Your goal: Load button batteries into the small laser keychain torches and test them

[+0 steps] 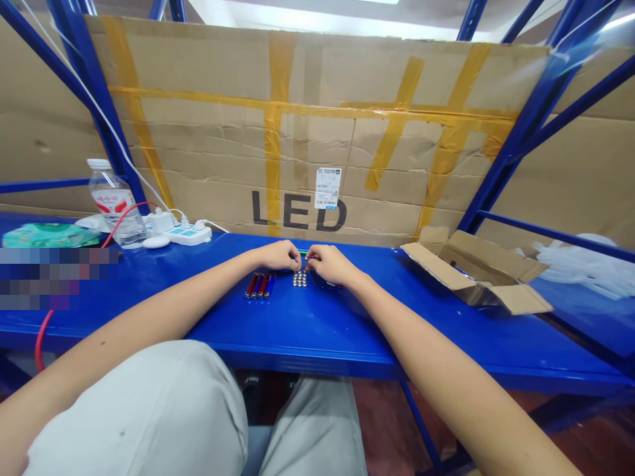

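Observation:
My left hand (282, 256) and my right hand (331, 264) are close together above the blue table, fingertips bent inward and pinched. Whatever they grip is too small and covered to make out. A thin green piece (303, 251) shows just behind the fingertips. Directly below them, small round silver pieces (299, 279), which look like button cells, lie in tidy rows. To their left, several short red and blue metal tubes (259, 286) lie side by side. Something dark is partly hidden under my right hand.
An open cardboard box (476, 268) stands at the right of the blue table (307, 327). At the left are a water bottle (116, 205), a white power strip (188, 233), a green packet (52, 235) and a red cable (44, 334). A large cardboard sheet (223, 158) closes off the back.

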`<state>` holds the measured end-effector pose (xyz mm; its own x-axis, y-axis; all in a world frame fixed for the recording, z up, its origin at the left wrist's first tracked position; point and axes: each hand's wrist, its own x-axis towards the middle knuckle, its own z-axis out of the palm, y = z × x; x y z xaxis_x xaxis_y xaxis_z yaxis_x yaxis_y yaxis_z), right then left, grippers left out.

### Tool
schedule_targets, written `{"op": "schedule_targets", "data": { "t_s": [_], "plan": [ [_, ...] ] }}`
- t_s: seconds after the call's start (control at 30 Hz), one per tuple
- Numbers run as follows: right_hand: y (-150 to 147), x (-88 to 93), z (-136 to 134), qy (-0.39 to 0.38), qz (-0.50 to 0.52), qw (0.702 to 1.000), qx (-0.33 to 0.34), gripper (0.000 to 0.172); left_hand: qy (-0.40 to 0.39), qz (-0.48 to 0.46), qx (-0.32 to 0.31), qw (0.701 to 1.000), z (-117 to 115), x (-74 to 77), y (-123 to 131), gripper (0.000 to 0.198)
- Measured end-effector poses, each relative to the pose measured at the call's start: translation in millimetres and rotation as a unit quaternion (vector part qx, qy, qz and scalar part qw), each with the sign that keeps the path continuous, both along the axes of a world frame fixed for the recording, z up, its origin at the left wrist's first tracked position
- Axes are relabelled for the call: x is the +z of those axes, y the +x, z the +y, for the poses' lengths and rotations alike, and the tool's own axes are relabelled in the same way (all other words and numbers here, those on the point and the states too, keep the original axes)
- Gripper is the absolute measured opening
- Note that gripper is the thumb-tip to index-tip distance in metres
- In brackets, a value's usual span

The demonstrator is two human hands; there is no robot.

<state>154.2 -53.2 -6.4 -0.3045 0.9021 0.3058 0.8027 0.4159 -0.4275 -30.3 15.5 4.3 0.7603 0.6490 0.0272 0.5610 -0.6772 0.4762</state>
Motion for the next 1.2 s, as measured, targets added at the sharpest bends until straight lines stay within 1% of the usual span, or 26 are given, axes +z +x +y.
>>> {"op": "schedule_targets", "data": {
  "t_s": [0.13,0.43,0.5,0.7,0.87,0.97,1.2],
  "plan": [
    [-2,1.5,-2,0.004,-0.010,1.000,0.001,0.018,0.004,0.000,0.012,1.000,-1,-0.4,1,0.023],
    [-2,0.7,-2,0.002,0.007,1.000,0.012,0.017,-0.013,-0.013,0.007,1.000,-5,1.9,-2,0.024],
    [-2,1.3,-3,0.005,0.009,1.000,0.006,0.016,-0.020,-0.024,0.005,1.000,-5,1.5,-3,0.023],
    [-2,3.2,-6,-0.012,-0.005,0.999,-0.042,0.019,-0.033,-0.045,0.000,0.998,-1,-0.2,-8,0.023],
    [-5,2.8,-8,-0.022,-0.005,0.999,-0.034,0.022,-0.034,-0.044,0.008,0.998,2,1.6,-15,0.021],
    [-6,2.6,-8,-0.021,-0.009,0.999,-0.034,0.022,-0.036,-0.043,0.001,0.998,0,3.9,-17,0.020],
    [-5,1.3,-6,-0.012,-0.007,0.999,-0.040,0.021,-0.025,-0.037,-0.005,0.999,-5,4.3,-16,0.019]
  ]
}}
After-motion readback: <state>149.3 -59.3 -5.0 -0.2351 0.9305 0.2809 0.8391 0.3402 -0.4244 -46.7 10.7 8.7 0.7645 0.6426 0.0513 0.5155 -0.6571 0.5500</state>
